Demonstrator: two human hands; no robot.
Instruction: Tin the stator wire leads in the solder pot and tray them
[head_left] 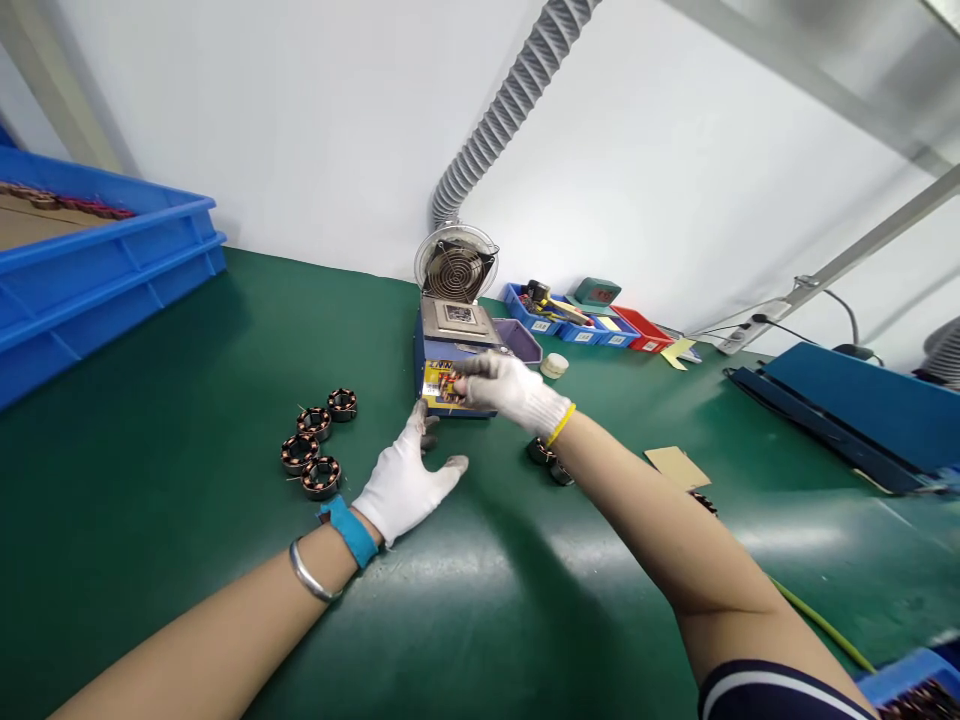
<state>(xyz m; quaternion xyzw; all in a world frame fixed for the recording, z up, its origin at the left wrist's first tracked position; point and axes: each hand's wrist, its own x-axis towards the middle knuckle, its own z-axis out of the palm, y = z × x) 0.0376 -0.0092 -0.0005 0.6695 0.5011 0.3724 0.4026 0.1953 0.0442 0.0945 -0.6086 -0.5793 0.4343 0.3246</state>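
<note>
Both hands wear white gloves with dark fingertips. My left hand is over the green table with thumb and fingers spread, holding nothing, right of several copper-wound rings. My right hand pinches a small copper-wound ring in front of a blue machine with a metal top plate. Part of the held ring is hidden by the fingers. Two more dark rings lie below my right wrist, partly covered by the forearm.
A large blue crate stands at the left. Behind the machine are a round fan and a grey hose. Small blue bins, a red bin, a round white container, a cardboard piece and a blue device sit rightward.
</note>
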